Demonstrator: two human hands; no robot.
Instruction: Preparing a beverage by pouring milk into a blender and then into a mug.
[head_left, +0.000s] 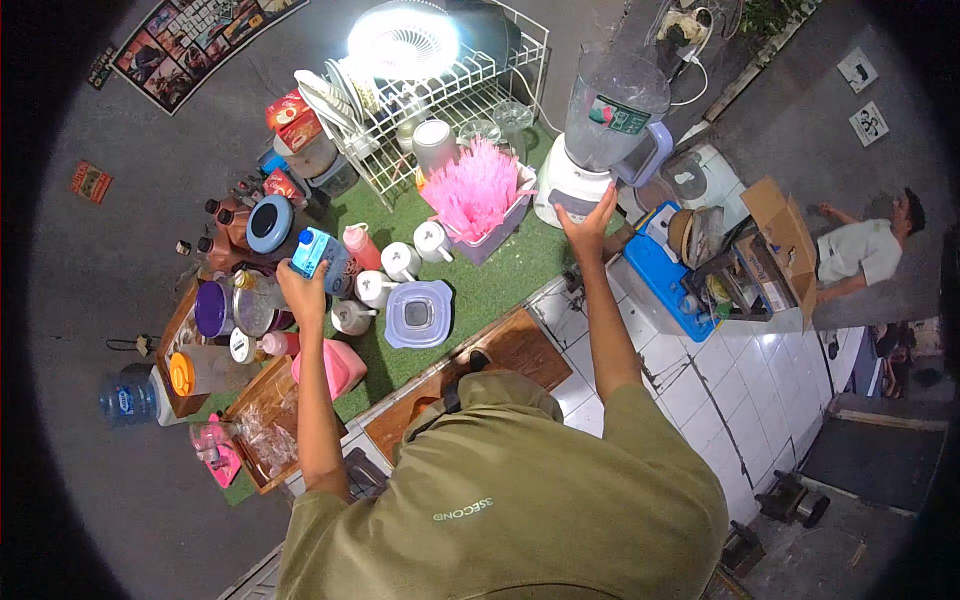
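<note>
A blue carton with a blue screw cap (316, 251) is upright in my left hand (303, 294), the fingers wrapped around its lower part. My right hand (587, 234) is at the front of a white blender base (559, 184), with thumb and fingers spread against it. On the base stands a clear blender jug (611, 105) with a pale purple handle; I cannot make out anything inside it. Several white mugs (400, 261) stand between the carton and a purple-tinted plastic container (418, 315). A pink squeeze bottle (361, 246) is just right of the carton.
A green mat (480, 292) covers the table. Behind are a wire dish rack (420, 97), a bright lamp-like fan (405, 41) and a tub of pink straws (487, 217). Jars and bottles (217, 307) crowd the left. A blue-lidded box (652, 255) and another person (862, 244) are right.
</note>
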